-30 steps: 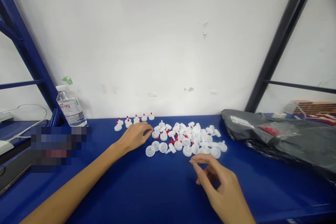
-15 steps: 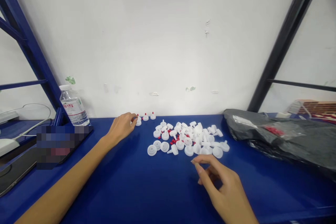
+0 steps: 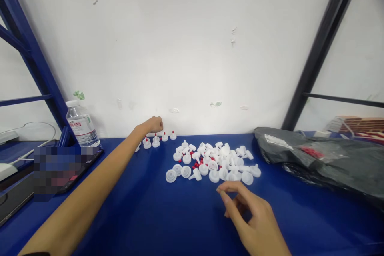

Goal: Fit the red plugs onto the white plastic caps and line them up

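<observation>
My left hand (image 3: pixel 155 124) reaches to the back of the table beside the wall, over a group of white nozzle caps with red tips (image 3: pixel 155 141). Its fingers are curled closed, and whatever they may hold is hidden. My right hand (image 3: pixel 250 214) hovers in front of a loose pile of white nozzle caps (image 3: pixel 214 175). Thumb and forefinger are pinched together there; anything between them is too small to make out. Small red tips (image 3: pixel 196 165) lie among the white caps in the pile.
A water bottle (image 3: pixel 82 126) stands at the left, behind a dark, partly blurred flat object (image 3: pixel 18 200). On the right lies a dark grey plastic bag (image 3: pixel 339 160) with a clear packet of red pieces (image 3: pixel 312 152) on it. The blue table (image 3: pixel 168 220) meets the white wall.
My left hand has risen toward the wall and turned, closing its fingers; several red-tipped caps behind it now show. My right hand keeps its pinch and has barely moved.
</observation>
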Available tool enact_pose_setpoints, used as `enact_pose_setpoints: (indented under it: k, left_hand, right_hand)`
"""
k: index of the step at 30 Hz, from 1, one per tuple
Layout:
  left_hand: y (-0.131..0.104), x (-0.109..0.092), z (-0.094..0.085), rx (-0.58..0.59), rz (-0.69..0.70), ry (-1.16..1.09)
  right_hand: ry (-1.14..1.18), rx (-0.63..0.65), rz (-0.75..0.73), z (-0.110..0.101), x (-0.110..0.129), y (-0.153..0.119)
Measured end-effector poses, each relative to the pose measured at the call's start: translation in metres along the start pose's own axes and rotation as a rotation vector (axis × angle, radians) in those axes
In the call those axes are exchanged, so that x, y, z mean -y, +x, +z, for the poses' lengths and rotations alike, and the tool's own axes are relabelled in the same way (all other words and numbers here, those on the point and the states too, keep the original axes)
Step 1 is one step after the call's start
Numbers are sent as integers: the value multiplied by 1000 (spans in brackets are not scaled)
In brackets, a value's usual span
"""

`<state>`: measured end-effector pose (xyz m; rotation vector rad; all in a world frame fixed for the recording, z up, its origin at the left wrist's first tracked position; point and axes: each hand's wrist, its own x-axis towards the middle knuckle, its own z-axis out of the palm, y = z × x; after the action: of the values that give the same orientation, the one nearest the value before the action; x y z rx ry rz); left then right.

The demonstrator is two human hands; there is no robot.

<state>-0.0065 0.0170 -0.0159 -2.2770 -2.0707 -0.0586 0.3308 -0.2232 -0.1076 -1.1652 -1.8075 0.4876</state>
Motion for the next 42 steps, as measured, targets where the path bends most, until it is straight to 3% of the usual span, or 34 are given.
enact_pose_setpoints:
  k: [6, 12, 22, 26, 31, 36, 39, 42]
  left_hand:
    - [21, 2, 11, 225, -6, -43]
    - [21, 0, 13, 326, 26, -101]
    - [13, -2, 11, 201, 15, -90]
    - [8, 4, -9, 21, -1, -96]
    - [-22, 14, -32, -140, -6, -150]
    - [-48, 29, -26, -30, 40, -290]
    - [-49, 36, -18, 70, 135, -309]
    - [-45, 39, -13, 70, 170, -256]
  right_hand:
    - [30, 19, -17, 0, -1, -2]
    - [41, 36, -29, -1, 0, -1]
    - [52, 38, -28, -1, 1, -1]
    - [57, 34, -13, 0, 0, -2]
    - [53, 47, -34, 0, 0, -2]
    - [29, 21, -30, 0, 2, -1]
    - [21, 16, -33, 0, 0, -1]
    - [15, 19, -31, 0, -3, -2]
